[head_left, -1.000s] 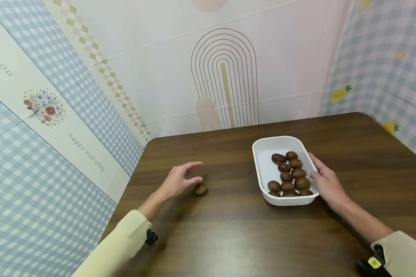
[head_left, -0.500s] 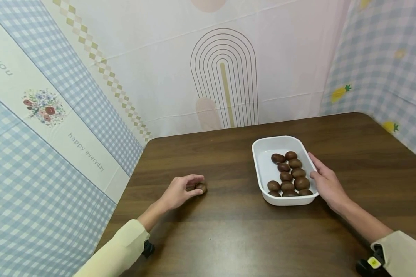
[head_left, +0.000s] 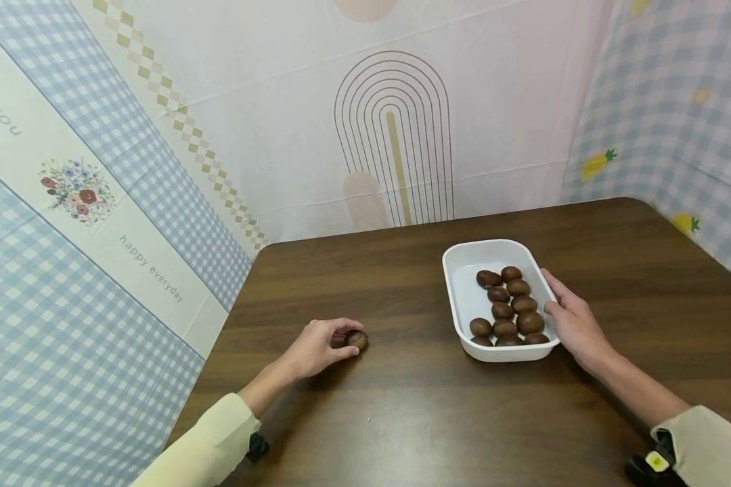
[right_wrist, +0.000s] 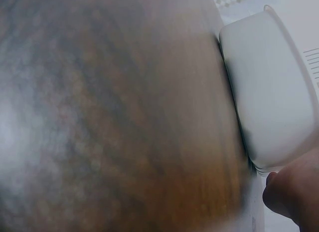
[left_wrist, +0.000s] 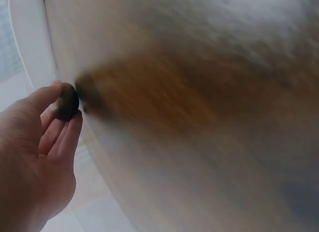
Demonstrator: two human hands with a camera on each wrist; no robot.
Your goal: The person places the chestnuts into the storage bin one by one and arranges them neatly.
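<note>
My left hand (head_left: 318,349) pinches a brown, glossy chestnut (head_left: 357,340) between thumb and fingertips, low over the left part of the table. Seen from the left wrist, the chestnut (left_wrist: 67,102) sits between the thumb and the fingers, right by its dark reflection on the wood. My right hand (head_left: 575,328) grips the right side of a white rectangular tray (head_left: 470,287), thumb at the rim and fingers along the outer wall. Several chestnuts (head_left: 524,304) lie inside, mostly in its right and near parts. The right wrist view shows the tray's outer wall (right_wrist: 271,92) and part of the hand.
The dark wooden table (head_left: 402,412) has rounded far corners. Behind it hangs a pale printed cloth (head_left: 512,122), and blue checked cloth (head_left: 97,325) covers the left side. Black wrist cameras sit at both cuffs.
My left hand has come down onto the chestnut on the table, closed thumb and fingers on it and shifted it slightly nearer. The right hand and tray have stayed put.
</note>
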